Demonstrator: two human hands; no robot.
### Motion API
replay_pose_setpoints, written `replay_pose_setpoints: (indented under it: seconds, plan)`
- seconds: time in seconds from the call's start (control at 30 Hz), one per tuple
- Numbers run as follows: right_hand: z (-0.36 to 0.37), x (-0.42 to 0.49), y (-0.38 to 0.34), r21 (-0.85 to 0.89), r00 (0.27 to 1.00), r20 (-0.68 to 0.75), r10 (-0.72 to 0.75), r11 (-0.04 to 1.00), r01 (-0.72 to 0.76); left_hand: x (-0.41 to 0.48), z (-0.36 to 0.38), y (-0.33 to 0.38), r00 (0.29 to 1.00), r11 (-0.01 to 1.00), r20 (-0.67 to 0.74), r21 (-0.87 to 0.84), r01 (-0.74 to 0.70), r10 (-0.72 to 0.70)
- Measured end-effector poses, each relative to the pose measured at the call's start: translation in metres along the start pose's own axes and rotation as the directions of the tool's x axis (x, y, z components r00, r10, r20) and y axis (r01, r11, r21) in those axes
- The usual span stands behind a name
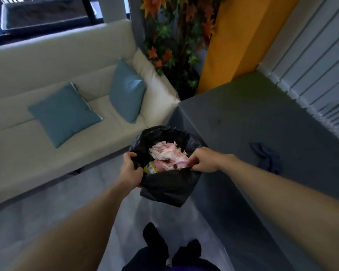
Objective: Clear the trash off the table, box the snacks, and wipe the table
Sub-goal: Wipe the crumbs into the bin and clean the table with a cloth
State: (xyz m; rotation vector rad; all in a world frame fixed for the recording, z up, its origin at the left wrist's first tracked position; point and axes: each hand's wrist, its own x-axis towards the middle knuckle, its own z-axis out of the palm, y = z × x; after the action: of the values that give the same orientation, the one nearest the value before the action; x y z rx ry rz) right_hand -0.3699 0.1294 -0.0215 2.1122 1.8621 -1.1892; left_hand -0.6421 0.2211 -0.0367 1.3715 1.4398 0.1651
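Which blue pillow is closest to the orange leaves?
The right-hand pillow, propped in the corner of the sofa beside the leaves; the other pillow lies farther left.

A grey table (252, 114) fills the right side, one corner pointing toward the far left. A crumpled dark blue cloth (266, 155) lies on it near its right edge. On the left, a cream sofa (27, 153) carries a near blue cushion (63, 114) and a far blue cushion (126, 90). Dark shoes (155, 237) stand on the pale floor (67, 192)
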Motion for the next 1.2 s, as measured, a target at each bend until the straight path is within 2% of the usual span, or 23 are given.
replay_pose_setpoints:
  seconds: [0.2, 0.33, 0.5, 0.67, 0.77, 0.87, 0.97, 1.07, 1.2]
  plan:
    - [-0.019, 0.034, -0.037, -0.146, 0.996, 0.092, 0.021, 0.989, -0.008, 0.021, -0.037, 0.008, 1.0, 1.0, 0.009, 0.001, -0.023, 0.023]
    - [-0.023, 0.052, -0.053, -0.234, 0.996, 0.081, 0.048, 0.972, -0.028, 0.032, -0.055, 0.013, 1.0, 0.999, 0.001, 0.03, -0.032, 0.032]
    - [-0.034, 0.072, -0.059, -0.082, 0.997, 0.065, 0.032, 0.996, -0.027, 0.048, -0.074, 0.016, 0.999, 0.998, -0.001, 0.05, -0.036, 0.036]
    - [-0.047, 0.102, -0.06, 0.076, 0.989, -0.127, 0.079, 0.995, -0.07, 0.065, -0.082, 0.025, 0.999, 0.998, 0.017, 0.041, -0.043, 0.042]
    - [-0.055, 0.124, -0.059, 0.021, 0.977, -0.205, 0.065, 0.998, -0.062, 0.078, -0.085, 0.03, 0.999, 0.998, 0.012, 0.018, -0.052, 0.052]
    - [-0.062, 0.145, -0.052, -0.139, 0.923, -0.346, 0.167, 0.964, -0.227, 0.092, -0.085, 0.031, 0.999, 0.999, 0.004, -0.016, -0.05, 0.05]
    - [-0.067, 0.166, -0.041, -0.061, 0.919, -0.297, 0.259, 0.955, -0.289, 0.105, -0.084, 0.033, 0.999, 0.999, -0.03, -0.024, -0.03, 0.029]
    - [-0.07, 0.191, -0.028, 0.038, 0.935, -0.288, 0.204, 0.979, -0.202, 0.123, -0.082, 0.033, 0.998, 1.0, -0.065, -0.023, -0.009, 0.008]
    - [-0.065, 0.212, -0.014, 0.035, 0.946, -0.289, 0.148, 0.989, -0.144, 0.138, -0.075, 0.021, 0.993, 0.99, -0.111, 0.144, -0.009, 0.025]
